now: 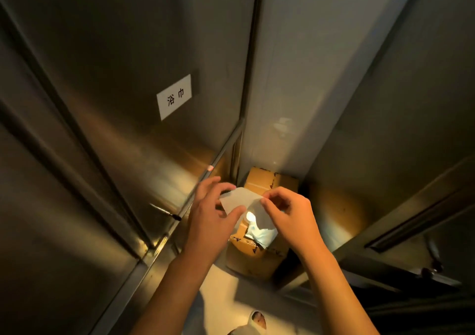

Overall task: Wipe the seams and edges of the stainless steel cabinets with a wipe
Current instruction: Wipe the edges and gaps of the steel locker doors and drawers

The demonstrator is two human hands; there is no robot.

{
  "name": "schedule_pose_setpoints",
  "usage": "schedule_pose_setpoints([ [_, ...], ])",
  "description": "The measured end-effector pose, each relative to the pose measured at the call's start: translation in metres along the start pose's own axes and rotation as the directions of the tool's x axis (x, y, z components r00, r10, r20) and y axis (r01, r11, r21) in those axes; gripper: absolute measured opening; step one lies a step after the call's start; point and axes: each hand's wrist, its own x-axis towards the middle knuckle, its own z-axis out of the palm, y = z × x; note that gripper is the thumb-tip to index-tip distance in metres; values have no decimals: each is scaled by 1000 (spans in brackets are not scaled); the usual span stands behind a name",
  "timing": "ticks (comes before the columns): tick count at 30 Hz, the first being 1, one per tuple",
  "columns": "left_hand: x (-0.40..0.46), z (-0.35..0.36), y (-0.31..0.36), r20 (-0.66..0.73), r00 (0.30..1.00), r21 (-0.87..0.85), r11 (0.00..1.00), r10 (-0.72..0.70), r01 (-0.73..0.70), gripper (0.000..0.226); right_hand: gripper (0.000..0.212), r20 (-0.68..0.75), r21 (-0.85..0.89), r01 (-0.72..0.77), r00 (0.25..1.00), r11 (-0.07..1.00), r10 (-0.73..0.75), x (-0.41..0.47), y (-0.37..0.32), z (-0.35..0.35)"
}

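So both hands are up in front of the stainless steel cabinets (133,59), stretching a pale wipe (240,201) between them. Left hand (213,211) pinches its 9 o'clock edge with thumb and fingers, right hand (288,214) pinches the 3 o'clock edge. Below the wipe sits a cardboard box (257,255) on the floor. Up at 11 o'clock there's a white label (174,97) stuck on a cabinet door.
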Motion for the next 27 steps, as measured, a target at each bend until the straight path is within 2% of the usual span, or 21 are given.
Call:
schedule_pose_setpoints([
  [4,-18,-1,0,81,993,62,994,85,-90,37,5,-66,38,-22,998,999,24,-26,-7,-2],
  [7,-30,2,2,156,982,32,993,109,-116,35,4,-114,39,-28,993,999,32,-46,-10,-10],
  [12,-50,8,12,300,951,-63,997,71,-55,11,9,-200,22,-20,980,1000,24,-67,-8,-28],
  [15,-60,13,23,254,964,-51,996,83,-73,5,10,-219,6,-26,975,1000,27,-73,-8,-38],
  [19,-68,25,43,152,986,-83,995,62,-50,16,12,-215,-3,-1,977,1000,0,-80,-3,-53],
  [24,-82,58,60,249,966,-20,996,-74,82,50,14,-157,-24,78,984,997,-81,-91,8,-82],
  [27,-96,81,65,206,975,-12,996,-82,86,40,10,-107,-13,107,988,994,-107,-100,17,-97],
])
